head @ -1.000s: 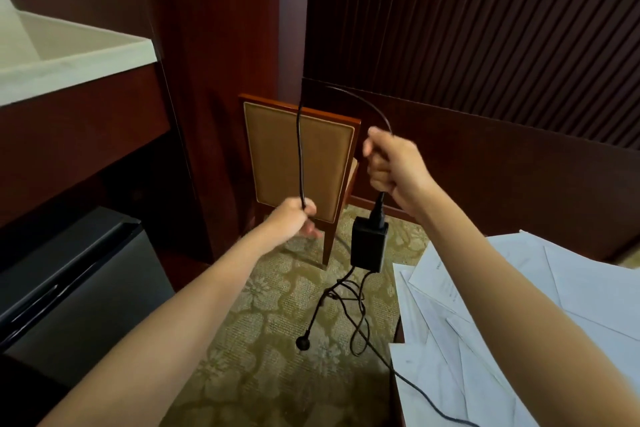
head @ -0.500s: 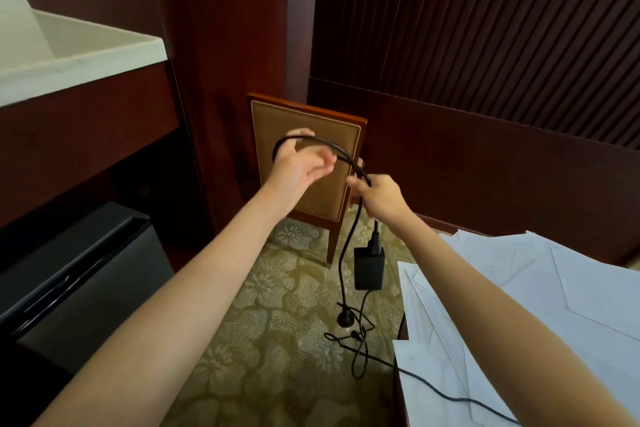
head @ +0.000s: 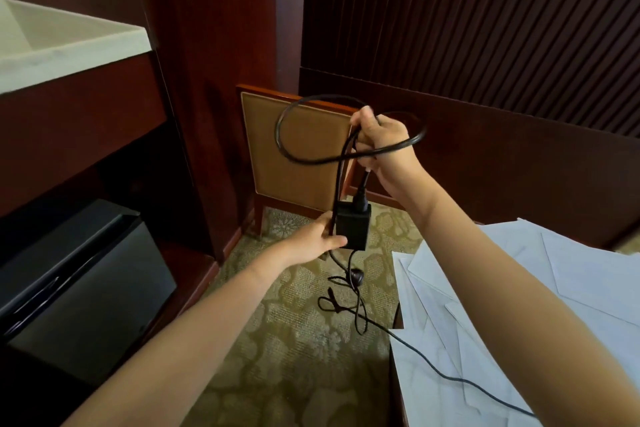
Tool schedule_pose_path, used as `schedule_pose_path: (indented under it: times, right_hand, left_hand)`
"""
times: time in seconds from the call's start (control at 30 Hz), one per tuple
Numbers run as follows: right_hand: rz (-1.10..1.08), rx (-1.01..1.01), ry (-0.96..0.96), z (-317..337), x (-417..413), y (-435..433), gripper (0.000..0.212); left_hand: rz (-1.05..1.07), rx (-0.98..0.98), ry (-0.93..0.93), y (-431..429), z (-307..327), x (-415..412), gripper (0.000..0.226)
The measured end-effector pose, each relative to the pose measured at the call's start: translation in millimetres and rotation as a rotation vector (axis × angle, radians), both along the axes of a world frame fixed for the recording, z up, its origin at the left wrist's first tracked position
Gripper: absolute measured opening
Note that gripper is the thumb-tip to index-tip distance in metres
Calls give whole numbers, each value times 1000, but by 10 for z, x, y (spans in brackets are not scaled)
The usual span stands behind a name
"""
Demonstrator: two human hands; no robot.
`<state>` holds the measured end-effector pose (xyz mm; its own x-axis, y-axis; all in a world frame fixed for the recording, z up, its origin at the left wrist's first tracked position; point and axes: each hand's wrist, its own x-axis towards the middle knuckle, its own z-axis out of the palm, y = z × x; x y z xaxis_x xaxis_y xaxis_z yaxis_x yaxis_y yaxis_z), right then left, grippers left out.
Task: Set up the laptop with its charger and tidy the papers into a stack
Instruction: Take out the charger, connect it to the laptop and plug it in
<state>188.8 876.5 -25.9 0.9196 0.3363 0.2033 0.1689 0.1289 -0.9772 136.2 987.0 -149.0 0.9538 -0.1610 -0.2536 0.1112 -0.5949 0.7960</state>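
Note:
My right hand [head: 382, 144] grips the thick black power cord [head: 287, 149], which curls in a loop around and above it. Below it hangs the black charger brick [head: 354, 227]. My left hand [head: 317, 241] holds the brick's left side, thumb across its lower edge. The cord's plug [head: 356, 277] dangles under the brick over the carpet. A thin black cable [head: 433, 367] runs from the brick down across the white papers [head: 485, 305], which lie scattered and overlapping on the desk at the lower right. No laptop is in view.
A wooden chair [head: 294, 163] with a tan padded back stands against the dark panelled wall. A black mini fridge [head: 79, 281] sits in the cabinet at the left under a white counter [head: 69, 45]. Patterned carpet [head: 287, 357] covers the floor between.
My left hand has dropped from the cord's loop to the charger brick. My right hand has risen and now holds the gathered loop of cord.

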Motion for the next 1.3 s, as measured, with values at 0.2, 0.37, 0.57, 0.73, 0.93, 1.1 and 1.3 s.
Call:
schedule_pose_path:
  times: [0.2,0.37,0.57,0.73,0.93,1.1,1.3]
  right_hand:
    - [100,252,199,107,22,143,35]
    - [33,168,99,55,128,70,32]
    - [-79,172,145,-84,136,109,33]
    - [-75,-95,90,-466,121,4,20]
    - [308,-1013,409,-1863,-427,-552,58]
    - [416,-1072,596,-1900,-521,-617,47]
    - [191,-703,524,-1750,-292,-878,27]
  left_hand:
    - [66,-261,7,-179,-69,-15,28]
    - [246,-301,-27,-76,-39,-35,23]
    - [375,-216,-169,-176,14,8,41]
    - [500,-257,-245,-166,-71,-61,34]
    - [653,-551,-283,88,123,-7,21]
    - [792,-590,-229,256,66,-7,26]
    - [957,-513,-218,537,-15,-76,31]
